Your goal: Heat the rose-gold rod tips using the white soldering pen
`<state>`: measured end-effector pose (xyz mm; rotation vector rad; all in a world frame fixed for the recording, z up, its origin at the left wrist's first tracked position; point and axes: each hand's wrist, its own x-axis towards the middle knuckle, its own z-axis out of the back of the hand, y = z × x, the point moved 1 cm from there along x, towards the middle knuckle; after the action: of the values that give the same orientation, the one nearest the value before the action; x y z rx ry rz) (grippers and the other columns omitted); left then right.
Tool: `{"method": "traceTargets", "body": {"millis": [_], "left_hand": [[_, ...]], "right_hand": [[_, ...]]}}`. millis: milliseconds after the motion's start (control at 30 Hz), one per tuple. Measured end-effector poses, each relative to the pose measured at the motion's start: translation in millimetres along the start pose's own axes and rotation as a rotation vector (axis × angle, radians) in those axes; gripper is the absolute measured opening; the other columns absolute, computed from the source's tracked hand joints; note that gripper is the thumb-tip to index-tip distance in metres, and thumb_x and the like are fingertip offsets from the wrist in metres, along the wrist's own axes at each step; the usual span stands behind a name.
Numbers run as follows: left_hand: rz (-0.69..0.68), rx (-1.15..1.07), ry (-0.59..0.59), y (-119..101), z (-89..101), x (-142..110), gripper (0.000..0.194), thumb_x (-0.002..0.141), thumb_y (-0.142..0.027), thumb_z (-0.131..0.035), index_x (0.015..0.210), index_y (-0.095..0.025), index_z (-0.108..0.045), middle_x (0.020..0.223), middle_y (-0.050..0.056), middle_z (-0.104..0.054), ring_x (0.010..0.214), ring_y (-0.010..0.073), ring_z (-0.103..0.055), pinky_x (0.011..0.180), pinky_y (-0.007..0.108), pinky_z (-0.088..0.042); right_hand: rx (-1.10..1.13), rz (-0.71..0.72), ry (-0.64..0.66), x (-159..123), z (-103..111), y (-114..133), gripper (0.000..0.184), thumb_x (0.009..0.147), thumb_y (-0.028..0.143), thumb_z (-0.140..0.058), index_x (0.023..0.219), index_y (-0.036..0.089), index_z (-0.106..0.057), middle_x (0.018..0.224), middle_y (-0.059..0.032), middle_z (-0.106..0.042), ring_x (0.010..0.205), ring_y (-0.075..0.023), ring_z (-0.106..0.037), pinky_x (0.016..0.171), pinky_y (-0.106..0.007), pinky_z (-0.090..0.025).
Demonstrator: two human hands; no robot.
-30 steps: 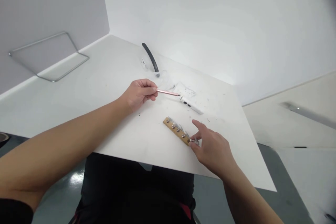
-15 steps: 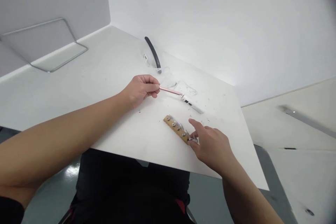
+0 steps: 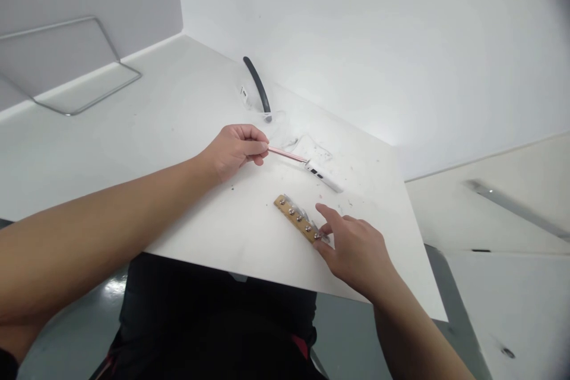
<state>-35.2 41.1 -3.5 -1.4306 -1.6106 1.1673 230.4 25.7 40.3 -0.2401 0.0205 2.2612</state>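
Observation:
My left hand [image 3: 238,151] is closed in a pinch on the back end of a slim pink pen-like stick [image 3: 287,154]. The stick's far tip meets the upper left end of a narrow white device [image 3: 324,177] with dark markings; whether it goes inside cannot be made out. Nearer to me, a light wooden strip [image 3: 291,219] with several shiny round studs and clear pieces along one side lies on the white table [image 3: 214,225]. My right hand [image 3: 351,246] has its thumb and bent fingers at the strip's right end, index finger stretched out above.
Behind the stick lie a curved black bar [image 3: 257,86], a small white piece [image 3: 244,95] and crumpled clear plastic [image 3: 312,145]. Dark crumbs are scattered around the white device. A bent metal frame [image 3: 107,95] stands at the left by the wall [image 3: 356,41].
The whole view has shifted slightly, so everything sits a little further left. Both hands keep nearly the same place and hold.

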Motion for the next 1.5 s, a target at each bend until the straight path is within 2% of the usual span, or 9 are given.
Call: {"method": "traceTargets", "body": {"millis": [300,433,600,800,933,1133,1300,1500], "left_hand": [[0.0,0.02,0.003,-1.2,-0.7,-1.1,0.006,0.064,-0.011,-0.065,0.067,-0.013,-0.06,0.059,0.001,-0.06,0.059,0.0112,-0.059,0.055,0.022,-0.044],[0.003,0.023,-0.007,-1.1,0.1,-0.9,0.007,0.064,-0.012,-0.066,0.068,-0.013,-0.061,0.059,0.001,-0.06,0.059,0.0113,-0.06,0.056,0.022,-0.045],[0.02,0.034,-0.02,-2.0,0.4,-1.4,0.007,0.064,-0.014,-0.067,0.067,-0.014,-0.061,0.058,0.001,-0.06,0.057,0.0109,-0.059,0.056,0.022,-0.044],[0.063,0.062,-0.058,-2.1,0.5,-2.5,0.008,0.062,-0.018,-0.07,0.066,-0.017,-0.063,0.06,0.001,-0.061,0.058,0.0114,-0.059,0.056,0.021,-0.045],[0.08,0.074,-0.078,-0.7,1.9,-2.3,0.009,0.06,-0.02,-0.071,0.066,-0.018,-0.064,0.063,0.002,-0.062,0.063,0.0138,-0.061,0.057,0.021,-0.048],[0.088,0.059,-0.068,2.5,4.1,-0.3,0.012,0.06,-0.022,-0.072,0.067,-0.018,-0.064,0.065,0.001,-0.062,0.063,0.0112,-0.059,0.058,0.018,-0.049],[0.096,0.054,-0.054,1.9,4.2,0.3,0.012,0.061,-0.024,-0.072,0.068,-0.019,-0.064,0.065,0.001,-0.062,0.062,0.0106,-0.058,0.057,0.016,-0.048],[0.088,0.085,-0.042,4.5,6.3,1.4,0.013,0.061,-0.029,-0.072,0.068,-0.021,-0.064,0.064,0.001,-0.061,0.061,0.0129,-0.058,0.059,0.02,-0.049]], "right_hand": [[0.143,-0.155,-0.054,-12.3,-13.0,3.1,0.055,0.072,0.027,-0.051,0.125,0.022,-0.037,0.089,-0.0033,-0.066,0.077,-0.0225,-0.059,0.065,-0.034,-0.042],[0.181,-0.224,-0.079,-22.8,-17.5,-5.4,0.056,0.072,0.028,-0.052,0.126,0.022,-0.036,0.091,-0.0018,-0.066,0.079,-0.0221,-0.059,0.067,-0.035,-0.043],[0.203,-0.443,-0.118,-46.9,-25.2,-34.9,0.056,0.071,0.03,-0.055,0.124,0.023,-0.038,0.089,-0.0013,-0.065,0.078,-0.022,-0.06,0.067,-0.034,-0.043],[0.228,-0.712,-0.162,-68.5,-36.7,-94.5,0.058,0.07,0.037,-0.056,0.123,0.021,-0.04,0.086,-0.0019,-0.065,0.08,-0.0232,-0.06,0.068,-0.035,-0.044],[0.249,-0.8,-0.196,-53.0,-40.3,-134.5,0.062,0.07,0.042,-0.055,0.126,0.019,-0.039,0.084,-0.0029,-0.064,0.081,-0.0227,-0.061,0.068,-0.034,-0.045],[0.249,-0.921,-0.278,-3.5,-38.1,-173.5,0.069,0.065,0.046,-0.059,0.125,0.018,-0.041,0.091,-0.0083,-0.065,0.091,-0.0285,-0.058,0.07,-0.04,-0.045],[0.26,-0.924,-0.369,28.6,-38.0,-192.4,0.069,0.067,0.048,-0.057,0.125,0.014,-0.041,0.095,-0.0124,-0.064,0.095,-0.0311,-0.057,0.072,-0.042,-0.045],[0.288,-0.906,-0.468,47.1,-47.0,-196.2,0.065,0.071,0.048,-0.053,0.125,0.014,-0.04,0.096,-0.013,-0.064,0.094,-0.0293,-0.058,0.073,-0.041,-0.045]]}}
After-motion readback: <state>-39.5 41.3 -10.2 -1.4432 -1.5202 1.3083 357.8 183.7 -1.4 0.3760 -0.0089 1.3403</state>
